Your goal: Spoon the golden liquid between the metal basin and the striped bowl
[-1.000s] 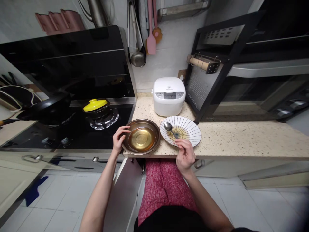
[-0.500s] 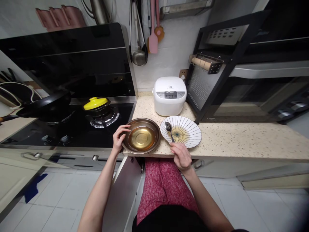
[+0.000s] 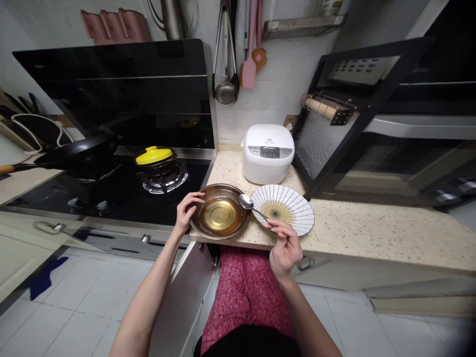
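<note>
A shallow metal bowl [image 3: 220, 231] with amber liquid in it stands at the counter's front edge. My left hand [image 3: 185, 212] grips its left rim, fingers over the inside and thumb low on the edge. Between the thumb and fingers of my right hand [image 3: 285, 244] is the handle of a metal spoon [image 3: 246, 201]. The spoon's head is above the gap where the bowl's right rim meets the plate's left edge. A white plate [image 3: 300, 212] with dark radiating lines and a yellowish centre lies to the right of the bowl, under the spoon handle.
Behind the plate stands a white rice cooker [image 3: 267, 158]. To the left, a black pot with a yellow lid [image 3: 153, 155] and a wok [image 3: 80, 154] sit on the stove. A black rack [image 3: 366, 99] rises at right. Below the bowl, a cabinet door [image 3: 191, 292] hangs open.
The spoon has swung left from over the plate to beside the bowl's right rim, my right hand turning with it. My left hand stays on the bowl. The view has shifted slightly.
</note>
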